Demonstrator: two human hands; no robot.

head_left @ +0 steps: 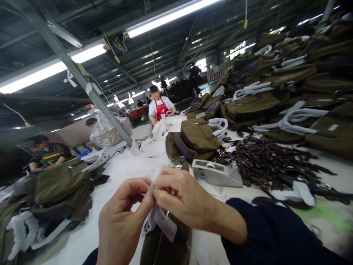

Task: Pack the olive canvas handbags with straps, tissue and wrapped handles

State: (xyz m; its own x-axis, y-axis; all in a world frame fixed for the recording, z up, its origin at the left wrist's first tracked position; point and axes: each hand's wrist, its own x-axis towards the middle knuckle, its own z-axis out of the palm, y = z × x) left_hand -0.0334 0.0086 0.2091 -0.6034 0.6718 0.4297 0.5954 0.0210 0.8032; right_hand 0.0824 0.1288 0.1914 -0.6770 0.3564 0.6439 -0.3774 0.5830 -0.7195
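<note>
Above an olive-green bag (176,254), my left hand (118,217) and my right hand (190,198) meet, fingertips pinched together. Both grip a thin white wrapping strip (165,225), part of which hangs down over the bag. What exactly lies between the fingertips is partly hidden. The bag has a zip along it and metal fittings. Just beyond my right hand stands a grey-white tape dispenser (217,173). Behind the hands rests another olive bag (198,136) with dark trim and white-wrapped handles.
A heap of dark brown straps (261,158) lies right of the dispenser. Olive bags (253,106) are piled high at the right, and more bags (57,184) lie left. White sheets (121,173) cover the table. A person in a red apron (161,108) stands beyond; another person sits left.
</note>
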